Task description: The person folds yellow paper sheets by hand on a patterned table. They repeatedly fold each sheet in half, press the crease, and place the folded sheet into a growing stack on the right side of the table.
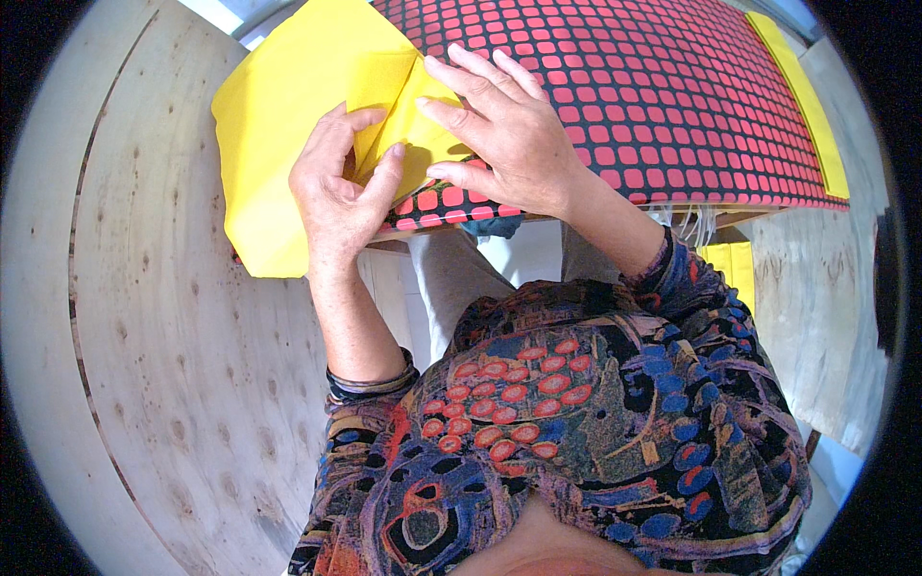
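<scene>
A yellow sheet [266,144], perhaps paper or thin fabric, lies partly folded at the near left of a table covered in a red-and-black patterned cloth [634,115]. Its left part overhangs the table edge. On the fold rests my left hand [338,173], thumb and index finger apart and bent over the yellow layers; whether they pinch a layer is hidden. My right hand [511,137] is spread, its fingertips over the right edge of the folded flap [418,129].
A flat yellow strip [799,108] lies along the table's right edge. Pale plywood boards [180,345] stand at left, with another board [807,288] at right. More yellow folded material [731,263] and white strings [695,223] show below the table edge, near my legs [450,277].
</scene>
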Demonstrator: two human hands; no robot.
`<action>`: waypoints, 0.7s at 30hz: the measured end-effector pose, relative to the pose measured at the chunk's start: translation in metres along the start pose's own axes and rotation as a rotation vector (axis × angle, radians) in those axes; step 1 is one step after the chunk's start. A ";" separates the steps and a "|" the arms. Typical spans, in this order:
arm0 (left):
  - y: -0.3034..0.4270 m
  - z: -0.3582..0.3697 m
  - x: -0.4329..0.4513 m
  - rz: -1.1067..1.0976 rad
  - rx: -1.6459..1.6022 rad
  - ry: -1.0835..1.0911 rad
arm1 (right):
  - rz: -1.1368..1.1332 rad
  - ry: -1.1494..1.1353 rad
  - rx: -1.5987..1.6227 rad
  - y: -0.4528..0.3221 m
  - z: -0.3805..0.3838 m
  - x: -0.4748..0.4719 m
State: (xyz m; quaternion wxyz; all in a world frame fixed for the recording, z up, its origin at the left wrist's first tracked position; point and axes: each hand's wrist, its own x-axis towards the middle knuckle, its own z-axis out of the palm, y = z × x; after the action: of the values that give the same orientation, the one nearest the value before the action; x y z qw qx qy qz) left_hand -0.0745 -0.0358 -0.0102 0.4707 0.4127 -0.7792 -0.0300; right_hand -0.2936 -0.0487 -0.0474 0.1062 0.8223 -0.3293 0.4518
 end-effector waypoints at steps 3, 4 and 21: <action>-0.002 0.003 -0.001 -0.106 -0.086 0.028 | -0.006 0.000 -0.001 0.000 -0.002 -0.001; -0.003 0.004 -0.002 -0.164 -0.131 0.042 | -0.004 0.018 0.014 0.000 -0.003 -0.001; -0.007 0.005 -0.004 -0.138 0.008 0.118 | 0.022 -0.049 -0.014 0.000 -0.001 -0.001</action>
State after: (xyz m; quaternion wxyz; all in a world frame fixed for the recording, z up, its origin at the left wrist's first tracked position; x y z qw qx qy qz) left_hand -0.0734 -0.0389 -0.0188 0.5109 0.4684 -0.7200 -0.0348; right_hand -0.2942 -0.0476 -0.0481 0.0989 0.8286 -0.3437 0.4306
